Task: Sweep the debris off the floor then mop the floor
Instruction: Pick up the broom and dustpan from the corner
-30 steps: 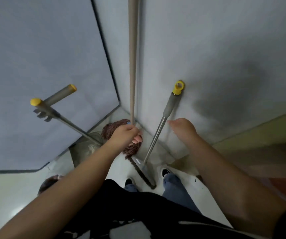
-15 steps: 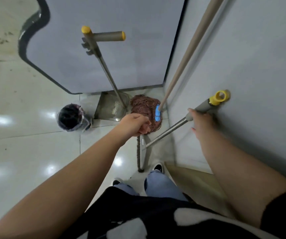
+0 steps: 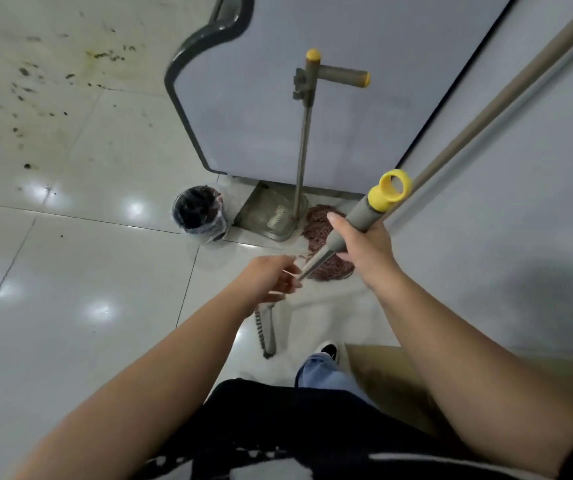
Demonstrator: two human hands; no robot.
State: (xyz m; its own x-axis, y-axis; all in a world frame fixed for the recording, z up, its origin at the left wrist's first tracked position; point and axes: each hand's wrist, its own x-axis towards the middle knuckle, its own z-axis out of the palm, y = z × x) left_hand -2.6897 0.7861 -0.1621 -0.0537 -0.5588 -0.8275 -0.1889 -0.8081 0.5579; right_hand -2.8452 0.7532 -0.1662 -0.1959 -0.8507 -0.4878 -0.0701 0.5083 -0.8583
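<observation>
My right hand (image 3: 364,251) grips the grey handle of the broom (image 3: 364,211), just below its yellow ring end. The broom's metal shaft slants down to my left hand (image 3: 271,280), whose fingers curl loosely round it. The broom's dark bristle head (image 3: 266,332) sits on the floor by my feet. Against the wall leans the mop's beige pole (image 3: 486,116), its brown string head (image 3: 319,230) on the floor in the corner. A grey dustpan (image 3: 267,216) with an upright handle stands beside it. Dark debris specks (image 3: 25,91) lie on the white tiles at the upper left.
A small bin (image 3: 198,216) with a black liner stands left of the dustpan. A grey partition panel (image 3: 312,81) rises behind the tools, and a grey wall (image 3: 520,220) closes the right side. A brown flat strip (image 3: 382,379) lies by my right foot.
My left hand let go of the mop pole and moved to the broom's shaft. My right hand took the broom's handle and pulled it off the wall. The view swung left.
</observation>
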